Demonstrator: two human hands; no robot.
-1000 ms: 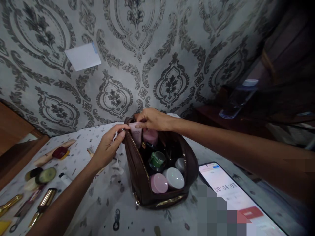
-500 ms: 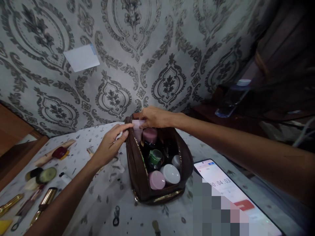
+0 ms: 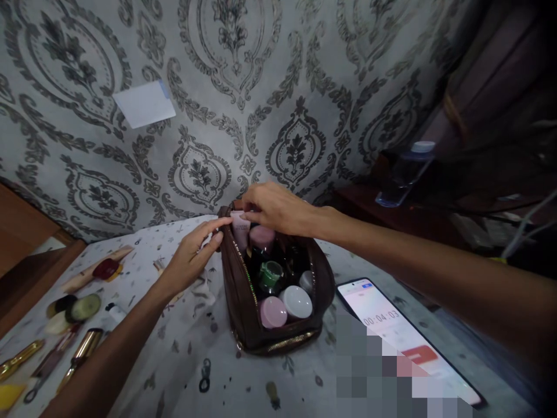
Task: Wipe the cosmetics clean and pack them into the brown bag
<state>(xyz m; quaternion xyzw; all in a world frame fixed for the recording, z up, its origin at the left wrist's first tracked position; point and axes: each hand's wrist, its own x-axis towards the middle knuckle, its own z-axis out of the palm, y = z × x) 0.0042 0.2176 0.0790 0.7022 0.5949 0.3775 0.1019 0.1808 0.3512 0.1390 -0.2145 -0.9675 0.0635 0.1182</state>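
Observation:
A brown zip-up cosmetic bag (image 3: 232, 290) lies with its zip drawn back. My left hand (image 3: 194, 249) grips the bag's far left rim, index finger along the edge and thumb outside. At the far end, my right hand (image 3: 272, 206) has its fingers on a pale pink tube (image 3: 240, 229) that stands upright inside; some fingertips are hidden. Beside the tube is a dusky pink lidded jar (image 3: 262, 238). Nearer sit a green-topped container (image 3: 270, 276), a white-lidded jar (image 3: 296, 302), a pink-lidded jar (image 3: 273, 312) and a grey one (image 3: 307, 281).
A phone (image 3: 383, 319) with a running timer lies right of the bag. Cosmetics spread at the left include a gold-capped item (image 3: 87, 348), a dark red compact (image 3: 107, 269) and a green round piece (image 3: 86, 306). A clear bottle (image 3: 402, 177) stands far right. Patterned wall behind.
My right hand has shifted slightly left and up at the pink tube, showing more of it. The bag and phone appear a little further left and higher in view.

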